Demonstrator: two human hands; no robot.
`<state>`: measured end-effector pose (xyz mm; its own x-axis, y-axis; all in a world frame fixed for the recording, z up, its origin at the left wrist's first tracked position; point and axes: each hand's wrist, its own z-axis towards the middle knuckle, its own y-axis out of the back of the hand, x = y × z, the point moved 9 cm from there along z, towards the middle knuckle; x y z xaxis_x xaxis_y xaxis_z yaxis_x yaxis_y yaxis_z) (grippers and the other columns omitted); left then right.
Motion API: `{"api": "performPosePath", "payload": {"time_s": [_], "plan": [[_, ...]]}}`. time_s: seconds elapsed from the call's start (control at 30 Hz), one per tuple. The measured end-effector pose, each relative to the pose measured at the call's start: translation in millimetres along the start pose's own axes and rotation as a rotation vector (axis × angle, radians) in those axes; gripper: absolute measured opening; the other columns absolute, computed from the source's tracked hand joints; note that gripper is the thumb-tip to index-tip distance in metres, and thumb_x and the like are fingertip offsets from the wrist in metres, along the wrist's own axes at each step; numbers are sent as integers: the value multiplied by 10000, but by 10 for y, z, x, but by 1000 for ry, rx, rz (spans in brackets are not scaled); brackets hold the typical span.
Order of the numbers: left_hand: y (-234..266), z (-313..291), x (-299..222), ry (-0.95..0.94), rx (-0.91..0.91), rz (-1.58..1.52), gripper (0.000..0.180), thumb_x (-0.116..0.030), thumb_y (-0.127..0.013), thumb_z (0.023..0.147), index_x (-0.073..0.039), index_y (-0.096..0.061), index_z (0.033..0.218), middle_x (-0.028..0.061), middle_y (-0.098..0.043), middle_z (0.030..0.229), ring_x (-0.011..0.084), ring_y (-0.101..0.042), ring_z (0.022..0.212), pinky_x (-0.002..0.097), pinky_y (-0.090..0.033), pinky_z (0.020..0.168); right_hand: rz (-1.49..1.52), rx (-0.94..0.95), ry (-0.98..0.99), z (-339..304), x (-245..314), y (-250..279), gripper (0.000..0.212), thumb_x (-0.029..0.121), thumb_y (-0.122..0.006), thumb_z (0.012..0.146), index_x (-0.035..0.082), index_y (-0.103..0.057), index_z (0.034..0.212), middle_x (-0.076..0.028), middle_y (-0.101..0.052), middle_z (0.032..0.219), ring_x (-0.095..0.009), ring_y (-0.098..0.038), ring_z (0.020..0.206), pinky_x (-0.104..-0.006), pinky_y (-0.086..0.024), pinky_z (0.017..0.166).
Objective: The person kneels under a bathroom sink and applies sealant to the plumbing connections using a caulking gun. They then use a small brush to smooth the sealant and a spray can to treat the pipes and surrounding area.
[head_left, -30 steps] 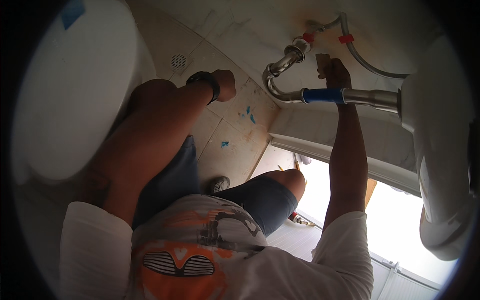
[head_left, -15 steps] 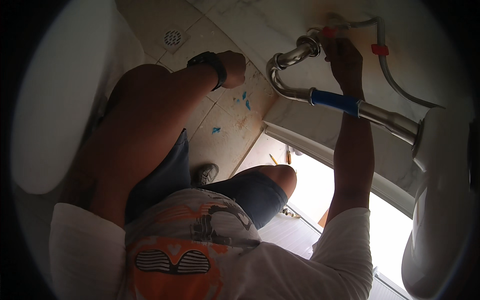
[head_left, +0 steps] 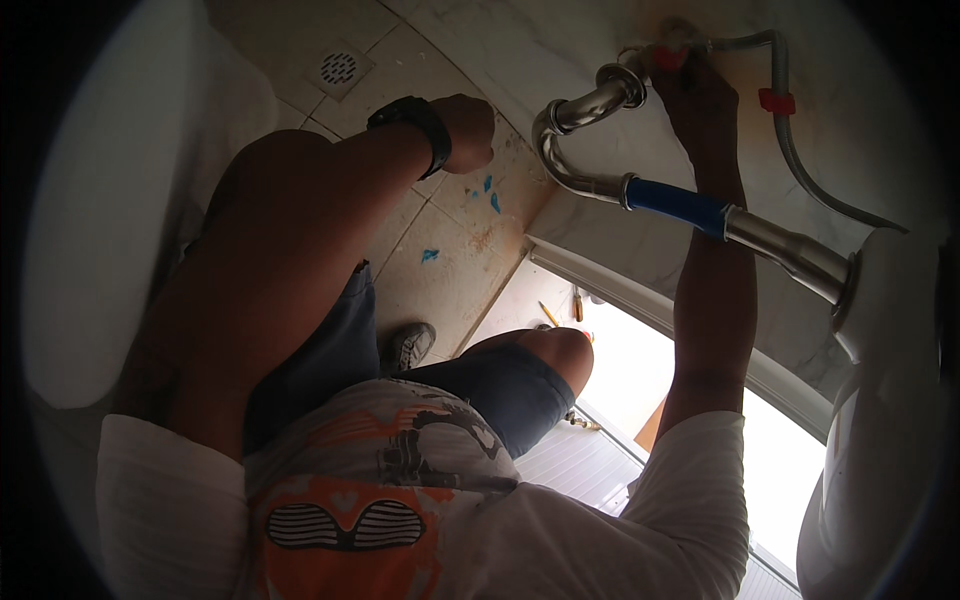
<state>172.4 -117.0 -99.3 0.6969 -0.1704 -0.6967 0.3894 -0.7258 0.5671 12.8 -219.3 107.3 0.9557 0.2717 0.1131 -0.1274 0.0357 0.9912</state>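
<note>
At the wall, my right hand (head_left: 697,100) is closed around a small red valve handle (head_left: 668,58), fingers partly hidden in shadow. A braided hose (head_left: 783,140) with a red tag (head_left: 775,101) runs from that spot down to the white basin. Right beside the hand, a chrome drain pipe (head_left: 567,165) bends out of the wall, with a blue sleeve (head_left: 678,205) along it; my right forearm passes behind this sleeve. My left hand (head_left: 465,133), wearing a black watch (head_left: 418,125), is curled into a fist above the floor tiles. Its inner side is hidden.
A white basin (head_left: 880,400) bounds the right side, and a large white fixture (head_left: 110,220) the left. On the tiled floor lie a drain grate (head_left: 338,68) and blue scraps (head_left: 494,202). Tools, among them a screwdriver (head_left: 577,303), lie near the bright doorway.
The view has shifted slightly. My right hand has turned a little at the red handle, its fingers now more wrapped round it. The left hand remains a fist.
</note>
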Motion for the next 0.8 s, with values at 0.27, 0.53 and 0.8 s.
{"api": "performPosePath", "payload": {"time_s": [0.27,0.53,0.8], "plan": [[13,-20,-12,7,19,11,383,-299,-693,919,21,-678,1129,212,-709,1120,362,-690,1066,447,-538,927,167,-41,-29,35,-172,-39,432,393,-773,905,72,-717,1188,-38,-726,908,-103,-636,832,-294,-519,800],[36,-55,7,20,7,-15,414,-277,-697,912,19,-670,1198,217,-707,1148,358,-681,1100,442,-534,946,62,-6,-19,-1,-120,-47,434,434,-764,908,69,-727,1140,-31,-705,856,-102,-612,796,-303,-508,762],[28,-66,-4,37,23,-3,454,-272,-697,920,20,-637,1263,217,-687,1210,350,-668,1140,433,-525,978,-201,-165,316,-143,139,9,292,336,-691,952,70,-688,1071,-127,-692,933,-265,-691,804,-361,-555,701]]}}
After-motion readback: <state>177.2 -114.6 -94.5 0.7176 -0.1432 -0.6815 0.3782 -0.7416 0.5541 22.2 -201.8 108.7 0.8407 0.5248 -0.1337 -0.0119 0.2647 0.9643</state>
